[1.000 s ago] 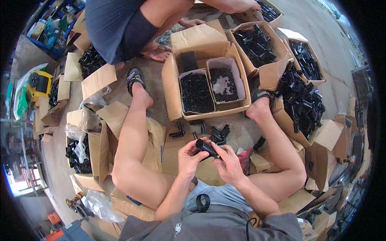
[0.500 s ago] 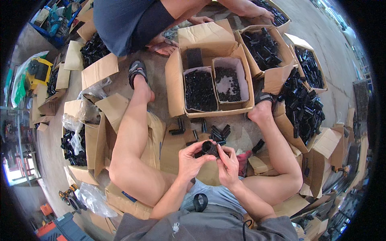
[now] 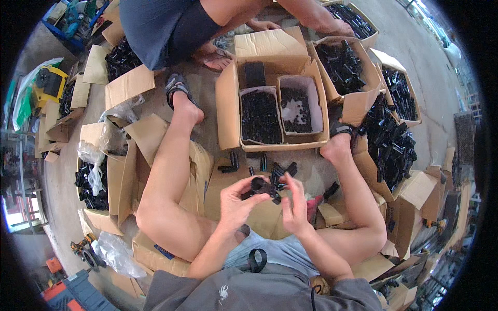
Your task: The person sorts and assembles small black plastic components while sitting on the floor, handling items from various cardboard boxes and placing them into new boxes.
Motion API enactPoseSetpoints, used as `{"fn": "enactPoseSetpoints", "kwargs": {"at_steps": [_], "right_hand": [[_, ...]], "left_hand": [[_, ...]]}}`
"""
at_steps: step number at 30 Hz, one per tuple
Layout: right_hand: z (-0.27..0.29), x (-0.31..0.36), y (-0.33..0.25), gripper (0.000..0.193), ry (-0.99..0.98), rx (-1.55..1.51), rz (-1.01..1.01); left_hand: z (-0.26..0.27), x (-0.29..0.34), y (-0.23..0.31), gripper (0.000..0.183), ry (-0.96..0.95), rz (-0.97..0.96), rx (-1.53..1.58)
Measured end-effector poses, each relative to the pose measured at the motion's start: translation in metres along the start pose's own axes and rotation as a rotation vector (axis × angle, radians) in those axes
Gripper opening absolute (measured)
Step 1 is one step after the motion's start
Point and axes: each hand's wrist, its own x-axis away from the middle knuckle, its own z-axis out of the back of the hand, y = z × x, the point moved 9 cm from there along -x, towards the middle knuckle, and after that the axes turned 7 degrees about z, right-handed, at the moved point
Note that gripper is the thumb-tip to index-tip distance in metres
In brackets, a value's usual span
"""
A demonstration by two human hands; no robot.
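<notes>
My left hand (image 3: 236, 205) is closed around a short black tubular fitting (image 3: 258, 185), its round open end turned up. Just to the right, my right hand (image 3: 295, 210) is held up with thumb and fingers apart, close to the fitting's side. Beyond my hands several black elbow-shaped pipe pieces (image 3: 229, 163) lie on cardboard. Between my feet stands an open carton (image 3: 231, 111). Inside it are two smaller boxes, one well filled with small black parts (image 3: 259, 116), the other partly covered with black bits (image 3: 295, 110).
Boxes of black tubes (image 3: 389, 142) stand along the right, with more black parts in a box (image 3: 93, 181) at the left. A person in dark clothing (image 3: 155, 31) crouches opposite, one hand (image 3: 337, 27) at a far box. A cordless power tool (image 3: 89, 253) lies at lower left.
My right hand has let go of the fitting and moved slightly away, its fingers spreading. My left hand has shifted a little to the left with the fitting.
</notes>
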Motion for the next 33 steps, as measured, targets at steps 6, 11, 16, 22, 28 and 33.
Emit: {"fn": "enactPoseSetpoints", "kwargs": {"at_steps": [6,11,16,22,28,33], "right_hand": [[-0.014,-0.11,0.064,0.02,0.065,0.06,-0.077],[-0.089,-0.18,0.122,0.012,-0.357,0.579,0.069],[-0.121,-0.19,0.12,0.014,-0.42,0.681,0.193],[-0.111,-0.185,0.113,0.011,-0.274,0.552,0.327],[-0.065,-0.133,0.113,0.013,0.084,-0.437,-0.428],[-0.058,-0.073,0.06,0.022,-0.014,-0.633,-0.581]], "left_hand": [[0.03,0.002,0.078,0.041,0.112,-0.099,-0.22],[0.032,-0.022,0.095,0.042,0.034,-0.115,-0.176],[0.053,-0.033,0.055,0.046,0.082,-0.026,-0.072],[0.048,-0.042,0.026,0.048,0.034,-0.024,0.015],[0.054,-0.046,0.029,0.047,0.088,-0.07,0.067],[0.049,-0.047,0.025,0.039,0.08,-0.024,0.077]]}}
